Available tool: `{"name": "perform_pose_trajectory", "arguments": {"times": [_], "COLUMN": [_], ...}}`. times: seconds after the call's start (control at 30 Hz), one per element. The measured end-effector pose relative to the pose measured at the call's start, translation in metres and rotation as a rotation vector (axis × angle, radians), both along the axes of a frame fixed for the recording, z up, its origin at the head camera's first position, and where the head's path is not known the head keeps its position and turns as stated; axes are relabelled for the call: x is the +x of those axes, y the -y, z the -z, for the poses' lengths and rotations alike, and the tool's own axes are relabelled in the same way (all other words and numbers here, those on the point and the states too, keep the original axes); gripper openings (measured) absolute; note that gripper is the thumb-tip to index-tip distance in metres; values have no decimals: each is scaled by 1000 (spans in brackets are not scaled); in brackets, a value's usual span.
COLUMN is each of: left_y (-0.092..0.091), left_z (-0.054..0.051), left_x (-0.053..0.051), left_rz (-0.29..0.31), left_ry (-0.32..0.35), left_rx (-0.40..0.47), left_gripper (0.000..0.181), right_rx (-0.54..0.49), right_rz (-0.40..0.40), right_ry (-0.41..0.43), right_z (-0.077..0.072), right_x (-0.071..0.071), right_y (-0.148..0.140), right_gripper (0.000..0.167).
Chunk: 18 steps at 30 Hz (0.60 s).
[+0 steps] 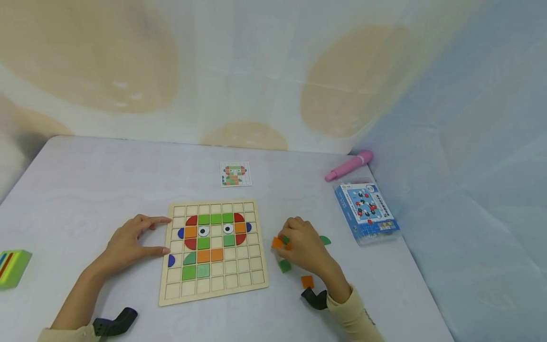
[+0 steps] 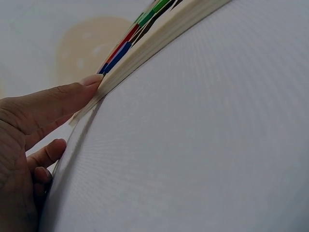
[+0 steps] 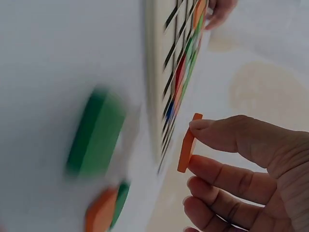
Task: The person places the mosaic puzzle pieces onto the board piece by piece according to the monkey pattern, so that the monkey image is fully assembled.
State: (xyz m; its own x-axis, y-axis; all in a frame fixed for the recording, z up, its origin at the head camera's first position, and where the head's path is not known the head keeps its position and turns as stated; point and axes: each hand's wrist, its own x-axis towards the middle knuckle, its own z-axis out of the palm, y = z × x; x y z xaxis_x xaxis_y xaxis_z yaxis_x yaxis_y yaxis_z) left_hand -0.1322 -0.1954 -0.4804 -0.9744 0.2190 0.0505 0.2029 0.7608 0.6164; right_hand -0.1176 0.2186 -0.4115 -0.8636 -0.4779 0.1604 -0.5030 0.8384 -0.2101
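A wooden grid board (image 1: 218,284) holds red, green, orange and blue tiles and two round eye pieces (image 1: 228,229). My left hand (image 1: 130,242) is at the board's left edge, thumb and index finger spread apart and touching it. To the right of the board, my right hand (image 1: 301,244) pinches an orange square tile (image 3: 189,145) between thumb and index finger, above the table. Beneath and around this hand lie loose pieces: a green tile (image 1: 285,265), an orange tile (image 1: 307,281) and a green rounded piece (image 1: 325,240). The hand partly hides others.
Behind the board lies a small pattern card (image 1: 236,174). A pink pen-like object (image 1: 349,166) and a blue-and-white box (image 1: 366,209) are at the right. A green block with coloured stripes (image 1: 14,269) lies at the far left. Fabric walls border the table's back and right.
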Motion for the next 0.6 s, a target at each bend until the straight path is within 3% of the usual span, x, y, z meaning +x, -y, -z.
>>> {"name": "perform_pose_trajectory", "arguments": {"times": [0.2, 0.33, 0.6], "left_y": [1, 1, 1], "left_z": [1, 1, 1], "left_x": [-2, -2, -2], "left_rz": [5, 0, -1], "left_ry": [-3, 3, 18], "left_rx": [0, -2, 0], "left_gripper": [74, 74, 75], "right_rx": [56, 114, 210], "right_rz": [-169, -248, -296], "right_ry": [47, 25, 7], "right_z": [-4, 0, 13], "right_x": [8, 12, 16], "right_y": [52, 83, 111], "right_gripper": [25, 25, 20]}}
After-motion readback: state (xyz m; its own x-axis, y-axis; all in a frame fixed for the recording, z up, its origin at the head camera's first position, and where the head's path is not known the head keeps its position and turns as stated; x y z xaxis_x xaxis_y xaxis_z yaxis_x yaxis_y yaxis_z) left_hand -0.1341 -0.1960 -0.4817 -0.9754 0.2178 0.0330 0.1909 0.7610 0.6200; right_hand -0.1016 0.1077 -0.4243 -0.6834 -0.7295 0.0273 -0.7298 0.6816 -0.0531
